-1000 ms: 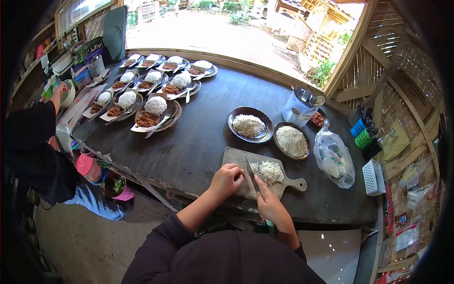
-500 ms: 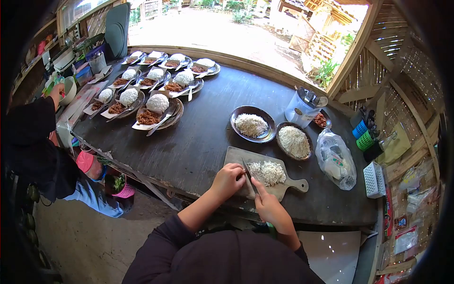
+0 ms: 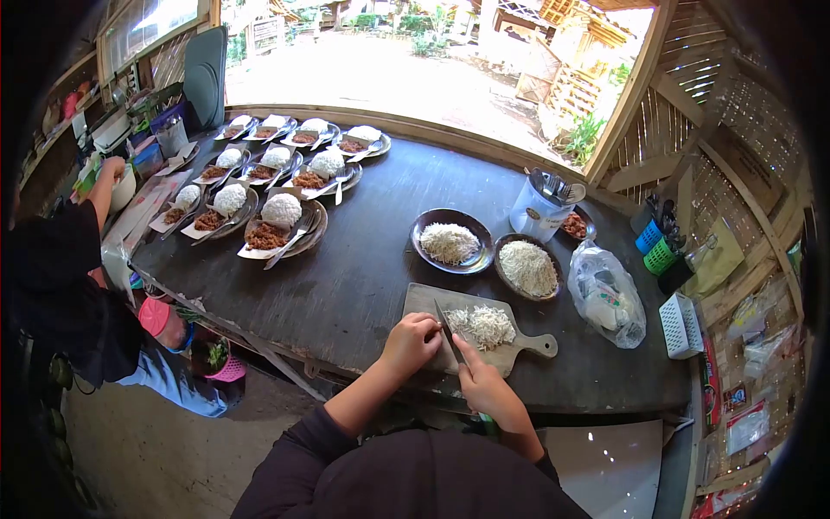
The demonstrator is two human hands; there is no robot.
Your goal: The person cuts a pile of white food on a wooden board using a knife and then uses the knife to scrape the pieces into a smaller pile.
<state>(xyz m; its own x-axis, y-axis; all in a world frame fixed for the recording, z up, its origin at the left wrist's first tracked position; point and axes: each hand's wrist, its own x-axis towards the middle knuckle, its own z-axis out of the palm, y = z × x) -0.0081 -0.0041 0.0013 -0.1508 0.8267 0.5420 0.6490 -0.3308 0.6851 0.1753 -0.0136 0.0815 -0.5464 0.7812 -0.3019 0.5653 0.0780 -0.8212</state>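
My right hand [image 3: 486, 387] grips a knife [image 3: 445, 320], its index finger stretched along the back of the blade. A bit of green shows below the palm. The blade stands on a wooden cutting board [image 3: 421, 300], just right of my left hand [image 3: 411, 344]. That left hand is closed with its fingers curled in at the board's left side; whatever they pinch is hidden. A heap of thin white shreds [image 3: 486, 327] lies on the board, right of the blade. Behind the board are a dark plate [image 3: 424, 253] and a second plate [image 3: 556, 292], both heaped with pale shreds.
Several plates of rice and brown shredded food [image 3: 268, 235] fill the table's left part. To the right stand a cutlery tub [image 3: 534, 212], a knotted plastic bag [image 3: 605, 298] and a white basket [image 3: 680, 327]. Another person [image 3: 65, 285] reaches toward a bowl at far left.
The view has shifted slightly, so the table sits a little differently in it. Both my hands keep nearly the same place on the board. The other person's arm has moved a little.
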